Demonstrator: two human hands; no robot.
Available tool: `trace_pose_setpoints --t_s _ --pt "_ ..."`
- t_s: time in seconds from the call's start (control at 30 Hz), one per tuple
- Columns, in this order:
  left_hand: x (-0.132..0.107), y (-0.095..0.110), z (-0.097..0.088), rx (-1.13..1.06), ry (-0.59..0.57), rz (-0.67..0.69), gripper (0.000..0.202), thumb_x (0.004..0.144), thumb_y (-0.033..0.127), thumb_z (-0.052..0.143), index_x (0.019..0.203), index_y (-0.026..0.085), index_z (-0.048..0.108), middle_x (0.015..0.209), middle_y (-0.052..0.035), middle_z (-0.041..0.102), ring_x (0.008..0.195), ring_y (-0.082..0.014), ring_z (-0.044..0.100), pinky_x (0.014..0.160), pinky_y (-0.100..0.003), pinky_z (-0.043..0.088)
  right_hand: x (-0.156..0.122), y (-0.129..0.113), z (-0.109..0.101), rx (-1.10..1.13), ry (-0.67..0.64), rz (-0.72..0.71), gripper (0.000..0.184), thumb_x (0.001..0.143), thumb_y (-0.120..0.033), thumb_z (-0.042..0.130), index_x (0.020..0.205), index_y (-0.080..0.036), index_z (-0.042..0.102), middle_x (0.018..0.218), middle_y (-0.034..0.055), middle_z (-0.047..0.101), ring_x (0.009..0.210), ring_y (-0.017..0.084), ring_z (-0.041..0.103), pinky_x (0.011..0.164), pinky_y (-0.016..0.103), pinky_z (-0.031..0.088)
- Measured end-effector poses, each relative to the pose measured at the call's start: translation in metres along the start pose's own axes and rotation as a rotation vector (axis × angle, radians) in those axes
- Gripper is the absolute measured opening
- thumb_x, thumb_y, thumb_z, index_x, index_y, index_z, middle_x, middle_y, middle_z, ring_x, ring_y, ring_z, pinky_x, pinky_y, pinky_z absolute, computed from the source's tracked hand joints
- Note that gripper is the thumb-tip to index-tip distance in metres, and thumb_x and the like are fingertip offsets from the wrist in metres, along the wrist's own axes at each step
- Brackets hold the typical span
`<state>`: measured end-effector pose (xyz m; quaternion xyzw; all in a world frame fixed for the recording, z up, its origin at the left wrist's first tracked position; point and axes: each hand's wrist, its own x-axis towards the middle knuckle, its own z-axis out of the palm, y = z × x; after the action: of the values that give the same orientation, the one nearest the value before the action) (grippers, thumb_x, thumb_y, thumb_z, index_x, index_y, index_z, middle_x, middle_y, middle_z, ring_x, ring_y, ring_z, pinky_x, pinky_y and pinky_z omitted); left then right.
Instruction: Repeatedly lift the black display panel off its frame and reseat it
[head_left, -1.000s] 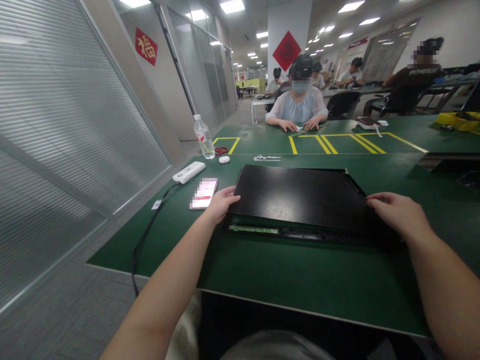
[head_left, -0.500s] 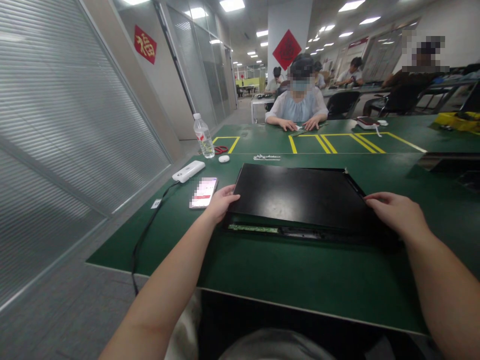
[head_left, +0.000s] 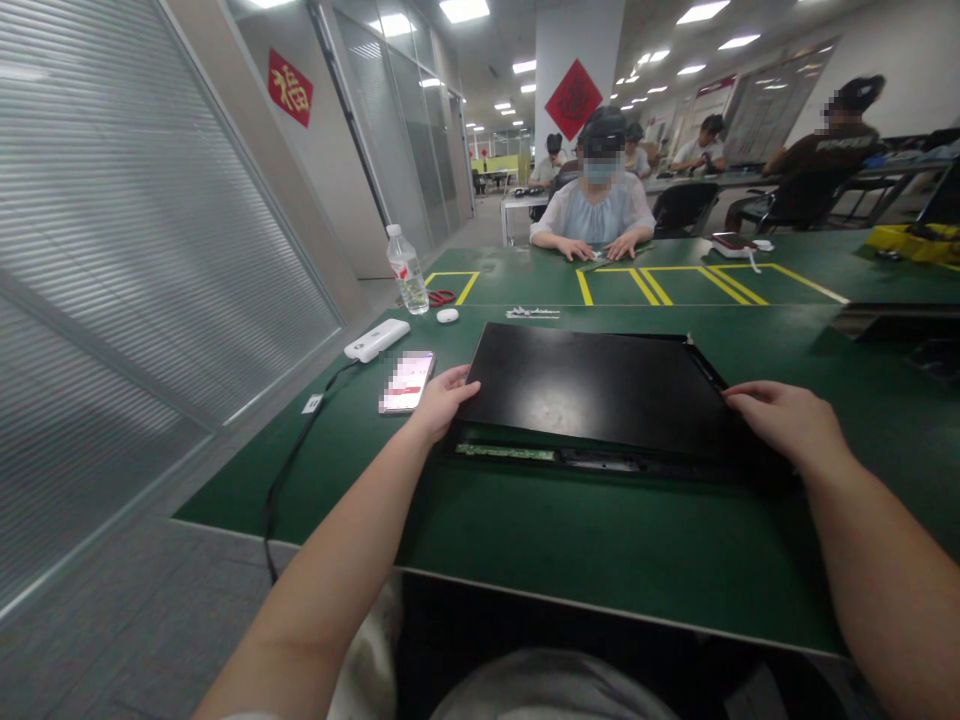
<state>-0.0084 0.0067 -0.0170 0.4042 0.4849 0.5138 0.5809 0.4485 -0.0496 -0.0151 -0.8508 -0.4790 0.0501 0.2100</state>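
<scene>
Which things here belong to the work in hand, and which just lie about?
In hand: flat black rectangular panel, left hand and right hand at its edges, green circuit strip beneath.
Lying about: pink-screened smartphone, white oblong charger, clear plastic water bottle, red-handled scissors.

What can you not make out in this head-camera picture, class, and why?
Phone screen: blurred out, head view.
Black panel underside: faces the table, head view.
Left hand palm side: head view, hidden by the hand's back.
Small white parts beyond the panel: head view, too small to identify.
</scene>
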Motion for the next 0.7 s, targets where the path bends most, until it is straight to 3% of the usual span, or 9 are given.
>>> trace_pose_setpoints --t_s 0.23,0.47,0.7 --pt "0.0003 0.0002 -0.0015 0.005 -0.002 0.002 0.051 0.069 0.007 0.080 0.118 0.013 0.071 0.102 -0.0095 0.080 0.093 -0.0241 0.076 0.093 -0.039 0.060 0.0016 0.0027 0.0022 -0.008 0.010 -0.017 0.033 0.074 -0.044 0.055 0.089 -0.028 0.080 0.091 0.0070 0.075 0.080 0.026 0.064 0.070 0.037 0.047" --pt "0.0000 0.0006 -0.0016 0.012 -0.037 0.048 0.037 0.067 0.015 0.083 0.103 0.016 0.076 0.107 -0.0087 0.080 0.106 -0.0267 0.073 0.098 -0.039 0.057 0.0020 0.0042 0.0038 0.023 0.046 -0.027 0.033 0.072 -0.043 0.056 0.085 -0.028 0.080 0.086 0.0059 0.075 0.074 0.024 0.063 0.069 0.035 0.047" --pt "0.0033 -0.0034 -0.0077 0.260 0.064 0.155 0.048 0.058 0.027 0.091 0.104 0.017 0.078 0.115 -0.0102 0.078 0.113 -0.0324 0.069 0.104 -0.047 0.051 0.0050 0.0090 0.0075 0.050 0.071 -0.018 0.033 0.070 -0.043 0.057 0.087 -0.027 0.080 0.084 0.0055 0.075 0.074 0.023 0.065 0.067 0.033 0.048"
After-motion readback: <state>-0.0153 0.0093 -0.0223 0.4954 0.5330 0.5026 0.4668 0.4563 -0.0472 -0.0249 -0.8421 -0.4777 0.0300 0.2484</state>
